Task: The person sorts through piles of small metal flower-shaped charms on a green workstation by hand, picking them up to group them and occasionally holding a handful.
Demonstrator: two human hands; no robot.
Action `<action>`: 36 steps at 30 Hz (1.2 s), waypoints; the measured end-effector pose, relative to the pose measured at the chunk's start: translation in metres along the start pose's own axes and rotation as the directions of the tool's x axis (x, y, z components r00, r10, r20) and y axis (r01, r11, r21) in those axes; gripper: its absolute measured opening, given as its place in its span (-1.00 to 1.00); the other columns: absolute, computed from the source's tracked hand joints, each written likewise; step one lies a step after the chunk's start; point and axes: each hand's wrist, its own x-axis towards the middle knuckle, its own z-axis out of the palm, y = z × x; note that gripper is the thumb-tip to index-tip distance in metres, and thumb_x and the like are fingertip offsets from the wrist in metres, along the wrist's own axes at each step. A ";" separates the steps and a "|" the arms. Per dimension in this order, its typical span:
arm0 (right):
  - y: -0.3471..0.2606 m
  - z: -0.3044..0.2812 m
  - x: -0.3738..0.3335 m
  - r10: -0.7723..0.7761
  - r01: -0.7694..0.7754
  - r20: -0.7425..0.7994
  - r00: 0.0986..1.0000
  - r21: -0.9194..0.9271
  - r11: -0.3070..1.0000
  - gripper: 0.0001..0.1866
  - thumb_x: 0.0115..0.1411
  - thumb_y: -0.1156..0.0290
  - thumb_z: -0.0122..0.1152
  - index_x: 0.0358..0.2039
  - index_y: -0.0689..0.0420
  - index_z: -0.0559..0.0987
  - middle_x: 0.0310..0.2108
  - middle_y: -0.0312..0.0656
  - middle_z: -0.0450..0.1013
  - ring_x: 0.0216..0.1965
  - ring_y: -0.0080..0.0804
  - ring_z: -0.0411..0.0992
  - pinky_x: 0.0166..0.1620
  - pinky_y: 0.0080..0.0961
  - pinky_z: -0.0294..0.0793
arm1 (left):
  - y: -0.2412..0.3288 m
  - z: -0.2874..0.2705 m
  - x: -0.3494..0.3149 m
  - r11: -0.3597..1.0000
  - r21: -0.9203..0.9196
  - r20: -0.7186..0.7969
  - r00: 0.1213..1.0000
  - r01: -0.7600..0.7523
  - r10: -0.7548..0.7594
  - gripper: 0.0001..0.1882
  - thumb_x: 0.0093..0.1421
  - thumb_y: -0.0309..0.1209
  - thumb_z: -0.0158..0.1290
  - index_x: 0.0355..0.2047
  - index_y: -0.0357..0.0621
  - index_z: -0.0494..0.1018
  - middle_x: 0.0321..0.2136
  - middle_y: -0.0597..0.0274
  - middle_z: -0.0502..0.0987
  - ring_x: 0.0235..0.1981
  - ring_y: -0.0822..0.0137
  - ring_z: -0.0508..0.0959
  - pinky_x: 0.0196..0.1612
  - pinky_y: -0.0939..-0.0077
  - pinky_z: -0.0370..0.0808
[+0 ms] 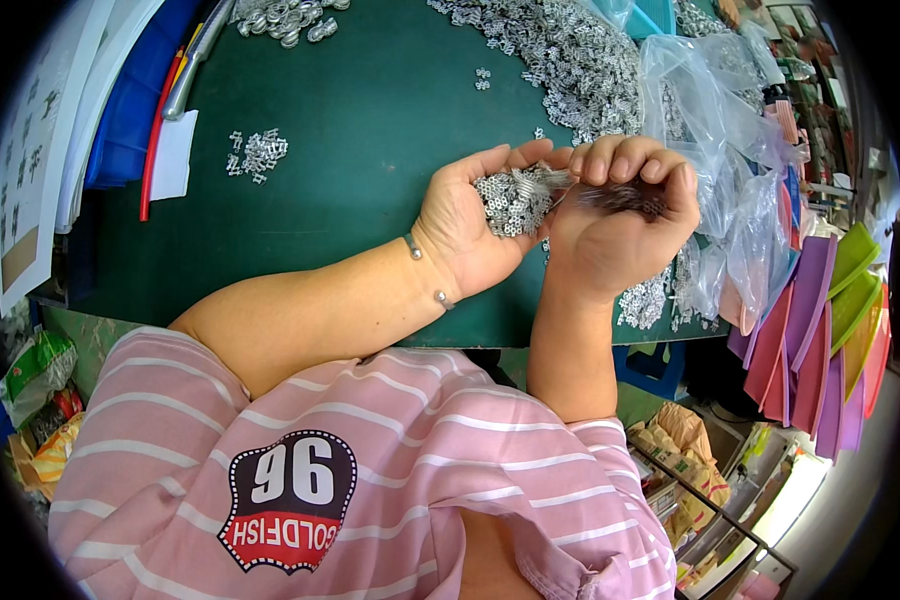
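Observation:
A heap of small silvery metal pieces lies in my left hand, its palm turned up and cupped round them. Close against its fingertips is my right hand, with the fingers curled over the palm. Inside that curl are more small metal pieces, darkened by shadow and smeared by motion. Streaks of pieces also show between the two hands. Both hands are over the green tabletop, near its front edge. A metal cuff bracelet with ball ends is on my left wrist.
A large heap of similar metal pieces covers the back right, beside clear plastic bags. A small pile sits at left, near a red stick and a blue bin. Colourful plastic dividers stand at right.

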 end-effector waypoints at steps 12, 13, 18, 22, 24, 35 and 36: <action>0.003 -0.005 -0.012 -0.066 0.079 0.127 0.990 -0.099 0.992 -0.74 0.33 0.32 -0.35 -0.33 0.22 0.29 -0.62 -0.09 0.31 -0.60 -0.33 0.30 -0.44 -0.35 0.39 | 0.001 -0.003 -0.001 1.000 0.017 -0.044 0.999 -0.005 0.006 -0.70 0.26 -0.28 -0.22 -0.16 -0.16 0.40 -0.22 0.17 0.47 -0.11 0.20 0.45 0.05 0.23 0.33; 0.003 -0.002 -0.013 -0.079 0.096 0.125 0.989 -0.136 0.986 -0.74 0.34 0.33 -0.35 -0.30 0.22 0.29 -0.62 -0.08 0.32 -0.59 -0.33 0.32 -0.40 -0.34 0.41 | 0.002 -0.003 0.002 1.000 0.023 -0.048 0.999 -0.001 0.002 -0.71 0.26 -0.28 -0.22 -0.16 -0.17 0.39 -0.22 0.17 0.47 -0.10 0.20 0.44 0.05 0.22 0.33; -0.016 -0.025 0.003 -0.094 0.314 0.337 0.937 -0.692 0.650 -0.77 0.22 0.62 -0.14 -0.10 0.28 0.33 -0.39 -0.10 0.41 -0.39 -0.42 0.40 -0.26 -0.44 0.41 | -0.003 0.005 0.000 0.999 -0.022 -0.042 0.999 -0.026 0.025 -0.74 0.26 -0.32 -0.23 -0.19 -0.19 0.37 -0.15 0.06 0.44 -0.06 0.15 0.42 0.07 0.19 0.33; -0.068 -0.066 0.069 0.070 0.503 0.503 0.862 -0.825 -0.257 -0.57 -0.05 0.68 -0.02 -0.10 0.20 0.42 -0.13 -0.05 0.41 -0.24 0.03 0.43 -0.23 -0.25 0.46 | -0.001 0.014 -0.006 0.998 -0.054 -0.120 0.992 -0.033 0.026 -0.76 0.26 -0.38 -0.23 -0.17 -0.18 0.36 -0.05 0.00 0.40 0.00 0.09 0.39 0.15 0.11 0.27; -0.095 -0.109 0.088 0.219 0.459 0.405 0.888 -0.743 -0.487 -0.61 -0.05 0.63 -0.01 -0.13 0.17 0.46 -0.04 -0.09 0.37 -0.25 -0.01 0.44 -0.24 -0.24 0.47 | -0.004 0.014 -0.001 1.000 -0.013 -0.118 0.993 -0.002 0.000 -0.77 0.26 -0.38 -0.22 -0.17 -0.18 0.36 -0.04 0.01 0.40 0.01 0.09 0.39 0.14 0.12 0.28; -0.106 -0.141 0.148 0.300 0.662 0.647 0.701 -0.434 -0.611 -0.89 -0.16 0.51 0.08 -0.65 0.20 0.58 0.13 -0.09 0.25 0.02 -0.07 0.32 0.02 -0.28 0.36 | -0.035 0.097 0.098 0.989 0.136 -0.022 0.998 -0.054 0.058 -0.74 0.25 -0.40 -0.28 -0.16 -0.22 0.34 -0.06 -0.02 0.40 0.00 0.08 0.39 0.11 0.12 0.29; -0.106 -0.144 0.146 0.298 0.657 0.640 0.708 -0.442 -0.610 -0.89 -0.16 0.51 0.08 -0.65 0.21 0.58 0.13 -0.08 0.25 0.05 -0.06 0.29 0.05 -0.28 0.34 | -0.044 0.109 0.119 0.976 0.203 0.001 0.997 -0.078 0.080 -0.74 0.25 -0.40 -0.28 -0.16 -0.22 0.34 -0.06 -0.04 0.40 -0.01 0.08 0.40 0.10 0.12 0.29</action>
